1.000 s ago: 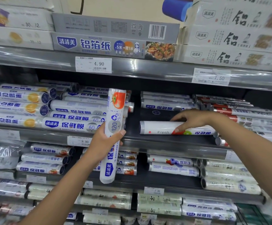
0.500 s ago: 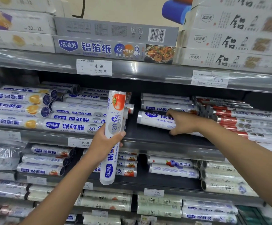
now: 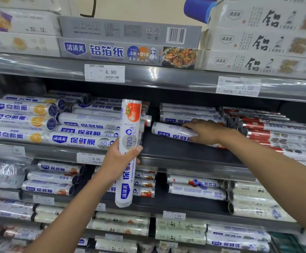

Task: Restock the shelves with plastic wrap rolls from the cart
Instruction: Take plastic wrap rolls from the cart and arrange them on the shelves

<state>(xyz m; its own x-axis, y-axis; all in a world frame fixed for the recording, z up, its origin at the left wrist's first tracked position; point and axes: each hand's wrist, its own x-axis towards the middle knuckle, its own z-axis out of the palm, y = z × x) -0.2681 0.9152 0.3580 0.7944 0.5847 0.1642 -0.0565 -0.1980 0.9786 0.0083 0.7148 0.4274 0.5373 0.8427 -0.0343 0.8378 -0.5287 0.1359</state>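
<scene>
My left hand (image 3: 120,157) grips an upright plastic wrap roll (image 3: 129,136) with a tomato print and blue lettering, held in front of the middle shelf (image 3: 166,159). My right hand (image 3: 206,131) reaches into the shelf's dark gap and lies over a horizontal white roll with blue lettering (image 3: 170,131), fingers curved on its top. That roll rests against stacked rolls (image 3: 188,115) behind it. The cart is out of view.
Stacked blue-label rolls (image 3: 75,132) fill the shelf left of the gap, red-label rolls (image 3: 276,132) the right. Foil boxes (image 3: 128,52) sit on the shelf above. Lower shelves (image 3: 194,207) hold more rolls. Price tags (image 3: 104,73) line the shelf edges.
My right hand has pushed the horizontal roll from the shelf's front edge back and up against the stacked rolls. My left hand keeps the upright roll almost still.
</scene>
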